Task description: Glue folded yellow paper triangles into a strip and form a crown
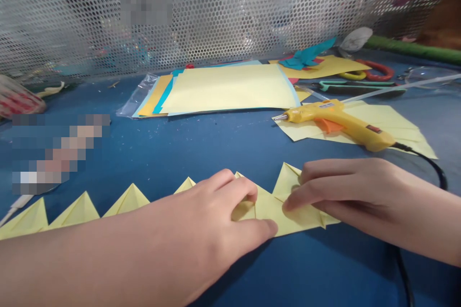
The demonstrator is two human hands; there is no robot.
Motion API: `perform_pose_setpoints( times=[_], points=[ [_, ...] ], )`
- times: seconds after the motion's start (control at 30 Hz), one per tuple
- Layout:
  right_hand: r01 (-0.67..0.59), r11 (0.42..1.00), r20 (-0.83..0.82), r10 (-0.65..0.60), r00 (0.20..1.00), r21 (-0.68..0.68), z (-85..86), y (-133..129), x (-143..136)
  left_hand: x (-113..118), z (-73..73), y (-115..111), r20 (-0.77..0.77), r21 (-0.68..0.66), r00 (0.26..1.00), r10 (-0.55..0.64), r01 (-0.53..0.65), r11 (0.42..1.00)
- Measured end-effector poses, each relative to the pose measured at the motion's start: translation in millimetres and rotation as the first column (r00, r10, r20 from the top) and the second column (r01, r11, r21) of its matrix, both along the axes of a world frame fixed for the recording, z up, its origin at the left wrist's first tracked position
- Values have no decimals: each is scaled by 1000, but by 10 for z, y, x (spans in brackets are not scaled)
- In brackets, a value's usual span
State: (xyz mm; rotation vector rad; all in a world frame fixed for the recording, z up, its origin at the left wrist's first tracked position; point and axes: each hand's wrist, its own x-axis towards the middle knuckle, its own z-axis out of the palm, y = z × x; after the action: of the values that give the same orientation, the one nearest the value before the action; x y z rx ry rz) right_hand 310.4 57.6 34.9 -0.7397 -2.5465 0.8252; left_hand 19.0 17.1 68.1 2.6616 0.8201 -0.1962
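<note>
A pale yellow paper strip with folded triangular points (131, 199) runs along the blue table, from the left edge to under both hands. My left hand (212, 220) lies over the strip with its fingers curled, its thumb and fingertips pressing the paper. My right hand (353, 192) grips the strip's right end, its fingertips on a folded point and the rest of the paper there hidden beneath. Creases show in the paper between the two hands.
Behind the hands, a yellow glue gun (334, 120) rests on more yellow paper (392, 124), its black cord (437, 168) trailing right. Coloured sheets (230, 88) lie stacked farther back. Scissors with a red handle (382, 71) sit back right. A perforated metal panel (216, 24) borders the table.
</note>
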Motion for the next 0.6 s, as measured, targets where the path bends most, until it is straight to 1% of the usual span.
perform_pose_setpoints(
  times=[0.13,0.2,0.4,0.5,0.6],
  points=[
    [14,1000,8,-14,1000,-4,24,5,-19,-15,-2,-19,-8,-2,1000,-15,15,1000],
    [-3,1000,24,3,1000,-5,19,18,-11,-18,0,-17,15,-7,1000,-13,13,1000],
    [-36,999,40,37,999,-16,1,44,37,-18,-12,-25,110,-35,992,63,-60,998],
    [-17,1000,42,17,999,0,22,36,21,-18,-36,-37,139,-73,985,98,-88,993],
    [26,999,33,-24,999,-47,42,20,-1,-12,-62,-44,179,-65,978,107,-97,993]
  ],
)
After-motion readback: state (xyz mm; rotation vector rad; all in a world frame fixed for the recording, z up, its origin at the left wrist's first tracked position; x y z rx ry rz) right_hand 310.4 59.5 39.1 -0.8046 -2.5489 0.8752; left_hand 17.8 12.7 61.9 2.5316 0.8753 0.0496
